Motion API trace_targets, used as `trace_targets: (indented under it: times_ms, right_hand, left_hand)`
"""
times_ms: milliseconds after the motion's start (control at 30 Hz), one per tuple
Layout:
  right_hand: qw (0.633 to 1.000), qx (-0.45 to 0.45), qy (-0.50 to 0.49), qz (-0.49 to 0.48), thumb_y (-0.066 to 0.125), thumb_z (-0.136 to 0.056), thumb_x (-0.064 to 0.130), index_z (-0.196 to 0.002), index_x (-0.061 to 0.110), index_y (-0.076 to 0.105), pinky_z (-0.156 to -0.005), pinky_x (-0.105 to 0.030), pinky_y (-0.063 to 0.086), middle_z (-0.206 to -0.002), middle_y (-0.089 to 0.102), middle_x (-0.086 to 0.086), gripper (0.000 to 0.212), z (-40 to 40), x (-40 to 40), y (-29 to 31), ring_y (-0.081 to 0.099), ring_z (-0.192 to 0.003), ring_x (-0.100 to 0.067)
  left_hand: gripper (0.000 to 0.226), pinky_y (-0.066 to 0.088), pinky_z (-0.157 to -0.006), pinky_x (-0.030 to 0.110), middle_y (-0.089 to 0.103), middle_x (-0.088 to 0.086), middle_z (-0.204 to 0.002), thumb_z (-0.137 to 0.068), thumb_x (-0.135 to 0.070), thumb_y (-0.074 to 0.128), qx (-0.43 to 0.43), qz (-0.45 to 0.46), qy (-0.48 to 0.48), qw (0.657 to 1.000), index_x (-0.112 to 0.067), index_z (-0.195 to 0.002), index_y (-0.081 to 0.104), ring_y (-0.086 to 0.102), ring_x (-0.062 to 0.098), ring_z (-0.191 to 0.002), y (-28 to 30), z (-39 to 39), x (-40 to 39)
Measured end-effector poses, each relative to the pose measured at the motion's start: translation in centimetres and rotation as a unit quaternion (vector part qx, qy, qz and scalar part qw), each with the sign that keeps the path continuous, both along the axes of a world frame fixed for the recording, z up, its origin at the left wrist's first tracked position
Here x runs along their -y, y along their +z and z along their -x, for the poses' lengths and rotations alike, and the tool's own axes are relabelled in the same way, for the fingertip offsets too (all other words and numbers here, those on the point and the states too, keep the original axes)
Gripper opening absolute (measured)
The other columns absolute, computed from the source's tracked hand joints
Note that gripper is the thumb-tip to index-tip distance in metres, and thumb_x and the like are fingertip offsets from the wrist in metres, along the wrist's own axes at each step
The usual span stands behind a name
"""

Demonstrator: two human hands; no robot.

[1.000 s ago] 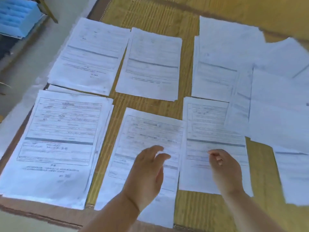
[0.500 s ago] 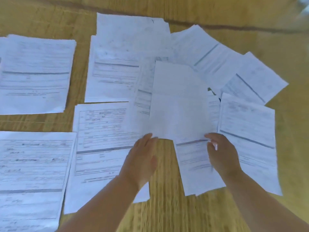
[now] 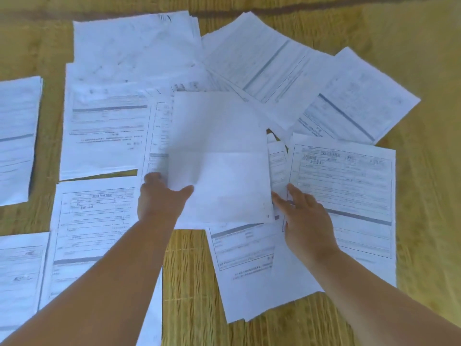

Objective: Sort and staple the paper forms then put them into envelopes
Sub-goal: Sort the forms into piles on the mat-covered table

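Already the left hand (image 3: 162, 196) pinches the blank sheet (image 3: 219, 156); the right hand (image 3: 305, 216) lies open on overlapping forms (image 3: 341, 181), which could slide and mix.

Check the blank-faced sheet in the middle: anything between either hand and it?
Nothing visible. The left hand already grips the blank-faced sheet at its lower left corner, thumb on top. The right hand lies at its lower right edge, fingertips touching or nearly so. It lies on top of the other forms.
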State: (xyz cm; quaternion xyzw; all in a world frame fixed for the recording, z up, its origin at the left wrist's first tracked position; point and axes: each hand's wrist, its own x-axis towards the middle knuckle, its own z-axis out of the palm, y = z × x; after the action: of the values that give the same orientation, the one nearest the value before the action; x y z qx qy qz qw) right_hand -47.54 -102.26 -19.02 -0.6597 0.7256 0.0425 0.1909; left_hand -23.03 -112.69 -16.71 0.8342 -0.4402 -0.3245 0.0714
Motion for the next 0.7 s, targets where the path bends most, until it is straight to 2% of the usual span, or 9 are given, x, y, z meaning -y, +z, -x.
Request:
trace_targets:
  times_ms: [67, 133, 167, 233, 300, 433, 567, 633, 700]
  right_hand:
    - [1.0, 0.006, 0.002, 0.003, 0.073, -0.068, 0.002, -0.133, 0.027, 0.057, -0.086, -0.043, 0.05, -0.144, 0.049, -0.012, 0.071, 0.1, 0.1, 0.1, 0.056, -0.117, -0.033]
    - [1.0, 0.011, 0.005, 0.0, 0.078, -0.061, 0.0, -0.124, 0.024, 0.064, -0.077, -0.039, 0.054, -0.138, 0.054, -0.012, 0.069, 0.1, 0.1, 0.5, 0.061, -0.111, -0.032]
    - [1.0, 0.019, 0.007, 0.004, 0.075, -0.066, 0.001, -0.125, 0.025, 0.063, -0.078, -0.039, 0.054, -0.142, 0.051, -0.01, 0.065, 0.2, 0.2, 0.7, 0.058, -0.115, -0.032]
    - [0.998, 0.056, -0.012, -0.004, 0.057, -0.084, 0.002, -0.133, 0.031, 0.055, -0.089, -0.036, 0.048, -0.151, 0.037, -0.001, 0.057, 0.6, 0.9, 1.2, 0.043, -0.13, -0.026]
    - [0.986, 0.146, -0.086, -0.009, 0.041, -0.094, 0.002, -0.134, 0.031, 0.054, -0.095, -0.03, 0.043, -0.146, 0.041, 0.003, 0.051, 1.2, 1.7, 2.1, 0.04, -0.131, -0.019]
    - [0.879, 0.359, -0.312, 0.035, 0.041, -0.096, 0.011, -0.123, 0.029, 0.058, -0.078, -0.026, 0.047, -0.116, 0.064, 0.008, 0.037, 2.2, 4.5, 5.4, 0.06, -0.097, -0.01]
    - [0.797, 0.452, -0.401, -0.004, 0.048, -0.095, 0.012, -0.105, 0.023, 0.065, -0.078, -0.029, 0.055, -0.089, 0.073, 0.005, 0.022, 2.8, 7.3, 7.1, 0.067, -0.085, -0.015]
    - [0.762, 0.495, -0.416, -0.035, 0.052, -0.096, 0.015, -0.102, 0.018, 0.066, -0.078, -0.029, 0.056, -0.09, 0.074, -0.002, 0.016, 2.5, 7.9, 7.3, 0.069, -0.085, -0.018]
    - [0.737, 0.523, -0.418, -0.092, 0.052, -0.097, 0.021, -0.106, 0.012, 0.065, -0.082, -0.03, 0.055, -0.097, 0.073, -0.008, 0.017, 1.6, 7.8, 7.3, 0.069, -0.089, -0.02]
  left_hand:
    - [0.06, 0.049, -0.082, 0.037, 0.059, 0.003, -0.11, -0.075, -0.036, 0.078, -0.016, -0.03, 0.028, 0.999, -0.013, -0.122, 0.049, 0.06, 0.027, -0.088, 0.0, 0.3, 0.4]
    - [0.028, 0.044, -0.066, 0.03, 0.06, 0.002, -0.087, -0.078, -0.03, 0.074, -0.029, -0.035, 0.013, 0.999, -0.013, -0.092, 0.056, 0.053, 0.022, -0.069, 0.1, 0.6, 0.6]
    - [0.02, 0.04, -0.061, 0.028, 0.057, 0.0, -0.077, -0.081, -0.025, 0.071, -0.038, -0.025, 0.002, 0.999, -0.013, -0.083, 0.054, 0.05, 0.02, -0.065, 0.2, 0.9, 0.5]
    - [0.007, 0.038, -0.056, 0.028, 0.053, -0.003, -0.072, -0.086, -0.016, 0.061, -0.076, 0.012, -0.006, 0.997, -0.011, -0.085, 0.056, 0.049, 0.018, -0.065, 0.8, 1.6, 0.2]
    - [0.006, 0.036, -0.053, 0.026, 0.053, 0.0, -0.071, -0.087, -0.012, 0.053, -0.097, 0.041, 0.003, 0.994, -0.009, -0.086, 0.058, 0.047, 0.017, -0.061, 1.7, 1.5, 0.1]
    - [0.019, 0.035, -0.055, 0.03, 0.053, 0.008, -0.067, -0.084, -0.022, 0.053, -0.081, 0.119, 0.078, 0.987, -0.005, -0.075, 0.058, 0.045, 0.025, -0.062, 3.3, -1.6, 1.3]
    - [0.037, 0.03, -0.055, 0.033, 0.044, 0.01, -0.066, -0.082, -0.036, 0.057, -0.115, 0.161, 0.118, 0.973, -0.004, -0.066, 0.048, 0.037, 0.024, -0.061, 4.3, -4.9, 2.5]
    - [0.038, 0.029, -0.053, 0.03, 0.043, 0.007, -0.065, -0.087, -0.037, 0.058, -0.135, 0.16, 0.101, 0.973, -0.008, -0.065, 0.047, 0.036, 0.024, -0.059, 4.3, -5.7, 2.7]
    - [0.042, 0.027, -0.049, 0.027, 0.042, 0.01, -0.065, -0.091, -0.036, 0.057, -0.158, 0.15, 0.065, 0.974, -0.001, -0.071, 0.048, 0.034, 0.023, -0.058, 4.0, -5.8, 2.5]
